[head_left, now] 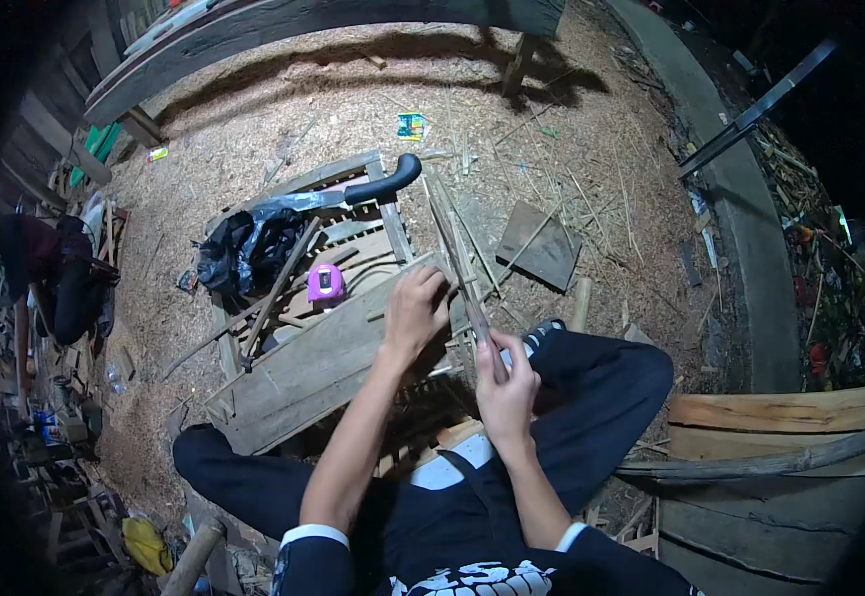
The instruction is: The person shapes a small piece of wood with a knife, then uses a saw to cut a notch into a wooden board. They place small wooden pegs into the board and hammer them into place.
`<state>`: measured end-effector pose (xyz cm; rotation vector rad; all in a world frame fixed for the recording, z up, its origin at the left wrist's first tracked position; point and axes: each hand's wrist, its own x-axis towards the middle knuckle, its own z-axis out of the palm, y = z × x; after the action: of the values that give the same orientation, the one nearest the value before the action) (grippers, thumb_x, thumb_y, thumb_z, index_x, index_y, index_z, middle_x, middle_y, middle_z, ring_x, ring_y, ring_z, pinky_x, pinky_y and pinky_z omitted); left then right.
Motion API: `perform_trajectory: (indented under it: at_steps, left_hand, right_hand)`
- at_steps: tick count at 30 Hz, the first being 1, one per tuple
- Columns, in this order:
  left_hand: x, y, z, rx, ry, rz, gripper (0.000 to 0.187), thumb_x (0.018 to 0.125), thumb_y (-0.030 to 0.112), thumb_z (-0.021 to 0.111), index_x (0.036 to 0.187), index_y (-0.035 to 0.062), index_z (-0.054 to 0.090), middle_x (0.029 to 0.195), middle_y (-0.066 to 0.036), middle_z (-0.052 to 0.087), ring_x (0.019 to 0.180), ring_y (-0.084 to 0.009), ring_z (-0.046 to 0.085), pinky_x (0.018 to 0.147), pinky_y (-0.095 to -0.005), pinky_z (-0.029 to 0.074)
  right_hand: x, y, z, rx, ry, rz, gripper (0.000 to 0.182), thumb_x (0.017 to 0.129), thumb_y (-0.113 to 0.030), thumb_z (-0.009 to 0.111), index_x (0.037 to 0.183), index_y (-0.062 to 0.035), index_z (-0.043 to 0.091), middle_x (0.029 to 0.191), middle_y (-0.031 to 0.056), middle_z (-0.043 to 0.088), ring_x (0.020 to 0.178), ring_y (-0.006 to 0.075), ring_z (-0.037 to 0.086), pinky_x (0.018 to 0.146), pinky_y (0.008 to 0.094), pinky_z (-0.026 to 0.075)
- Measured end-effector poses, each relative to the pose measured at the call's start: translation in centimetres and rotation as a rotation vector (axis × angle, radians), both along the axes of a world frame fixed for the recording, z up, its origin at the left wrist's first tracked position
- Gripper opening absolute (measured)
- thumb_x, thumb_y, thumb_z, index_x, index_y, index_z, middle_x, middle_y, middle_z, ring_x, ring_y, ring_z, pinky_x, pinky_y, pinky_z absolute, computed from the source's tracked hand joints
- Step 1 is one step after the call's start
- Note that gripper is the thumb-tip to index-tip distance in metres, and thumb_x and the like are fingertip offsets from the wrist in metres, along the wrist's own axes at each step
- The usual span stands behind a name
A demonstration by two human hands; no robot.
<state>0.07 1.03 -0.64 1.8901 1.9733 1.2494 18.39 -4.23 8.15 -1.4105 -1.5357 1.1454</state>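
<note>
The right hand [509, 389] is gripping a strip [477, 318] slanting past the board [315, 370]; the left hand [417, 310] is lying just beside it, fingers curled, hold unclear; steadying is seemingly underway, the next move apparently needing a firm grip.

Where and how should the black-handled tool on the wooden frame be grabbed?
Probably by the black handle, from the picture's right: its curved end juts past the wooden frame, while the metal part runs left toward the black plastic bag.
</note>
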Motion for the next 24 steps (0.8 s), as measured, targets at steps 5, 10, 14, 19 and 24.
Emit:
perform_trajectory:
  at_steps: [5, 10, 14, 19, 24]
  left_hand:
    - [0.6, 0.1, 0.1, 0.036, -0.041, 0.033, 0.012, 0.083, 0.007, 0.073, 0.089, 0.0018, 0.064, 0.092, -0.015, 0.062, 0.091, -0.038, 0.061, 0.08, -0.0481, 0.051]
    - [0.5, -0.3, 0.3, 0.038, 0.005, 0.003, 0.021, 0.087, 0.011, 0.079, 0.086, -0.0007, 0.062, 0.091, -0.016, 0.062, 0.088, -0.0396, 0.061, 0.077, -0.0476, 0.05]
    - [0.9, -0.4, 0.3, 0.058, -0.027, 0.05, 0.02, 0.088, 0.011, 0.078, 0.087, -0.0007, 0.063, 0.091, -0.016, 0.062, 0.087, -0.0394, 0.06, 0.077, -0.0471, 0.049]
    - [0.6, -0.1, 0.4, 0.08, -0.007, 0.067, 0.019, 0.088, 0.012, 0.078, 0.09, -0.001, 0.064, 0.092, -0.017, 0.062, 0.088, -0.0394, 0.061, 0.078, -0.0468, 0.05]
    - [1.0, -0.2, 0.3, 0.059, -0.023, 0.077, 0.021, 0.088, 0.013, 0.08, 0.089, -0.0013, 0.064, 0.091, -0.017, 0.063, 0.088, -0.0394, 0.061, 0.077, -0.0464, 0.05]
  right_hand:
    - [1.9, -2.1, 0.1, 0.094, -0.085, -0.034, 0.025, 0.103, -0.015, 0.069, 0.118, 0.005, 0.069, 0.096, 0.0177, 0.08, 0.09, 0.0217, 0.079, 0.077, 0.0349, 0.06]
    - [3.8, -1.8, 1.7, -0.003, -0.053, 0.025, 0.024, 0.103, -0.015, 0.069, 0.117, 0.0047, 0.069, 0.098, 0.023, 0.079, 0.095, 0.0263, 0.08, 0.078, 0.0373, 0.06]
    - [0.6, -0.4, 0.4, 0.057, -0.115, -0.036, 0.027, 0.104, -0.015, 0.068, 0.119, 0.0063, 0.069, 0.097, 0.0204, 0.079, 0.091, 0.0222, 0.079, 0.078, 0.0362, 0.06]
    - [3.3, -2.5, 0.7, 0.01, -0.015, -0.042, 0.03, 0.104, -0.021, 0.069, 0.121, 0.0043, 0.069, 0.096, 0.0171, 0.079, 0.088, 0.0231, 0.078, 0.079, 0.0356, 0.058]
    - [3.9, -2.2, 1.4, 0.033, -0.116, -0.019, 0.027, 0.103, -0.015, 0.069, 0.12, 0.006, 0.07, 0.095, 0.0145, 0.08, 0.087, 0.014, 0.075, 0.076, 0.0322, 0.059]
